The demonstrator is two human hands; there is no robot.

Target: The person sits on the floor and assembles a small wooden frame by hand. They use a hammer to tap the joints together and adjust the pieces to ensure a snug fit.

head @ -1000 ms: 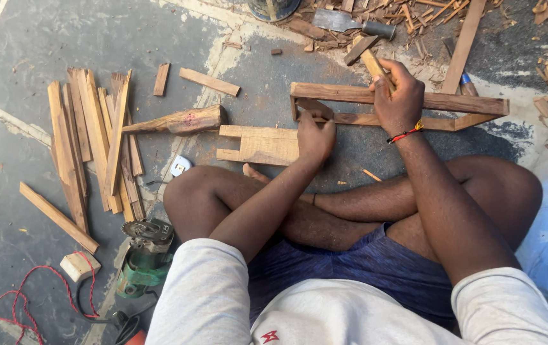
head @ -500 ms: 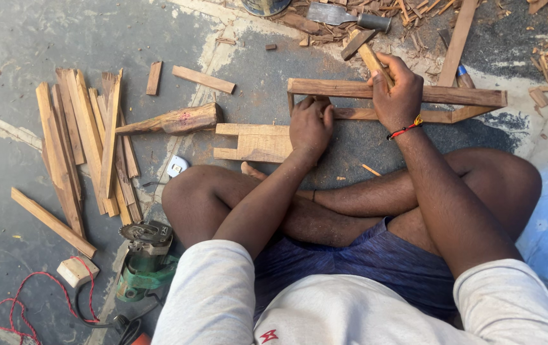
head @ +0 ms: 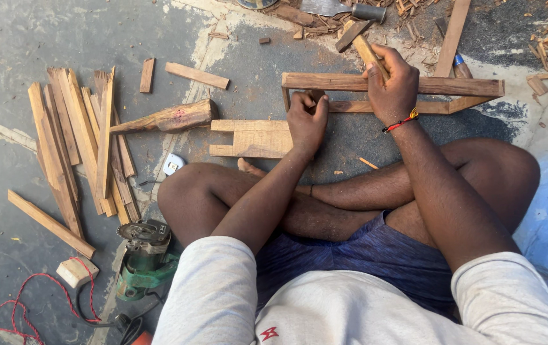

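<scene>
Little has shifted: left hand (head: 306,121) still pins the wooden frame's (head: 465,87) corner, right hand (head: 392,80) fingers wrapped around a hammer handle (head: 366,48), bare floor (head: 6,45) leftward.

Wooden frame (head: 414,86) lies at the floor's far edge — notched board (head: 251,137) left of it, slats (head: 76,140) farther left, grinder (head: 143,259) nearest.

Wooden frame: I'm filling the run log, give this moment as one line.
left hand: pressing on wooden frame | right hand: grip on hammer above frame | notched board: beside left hand
</scene>
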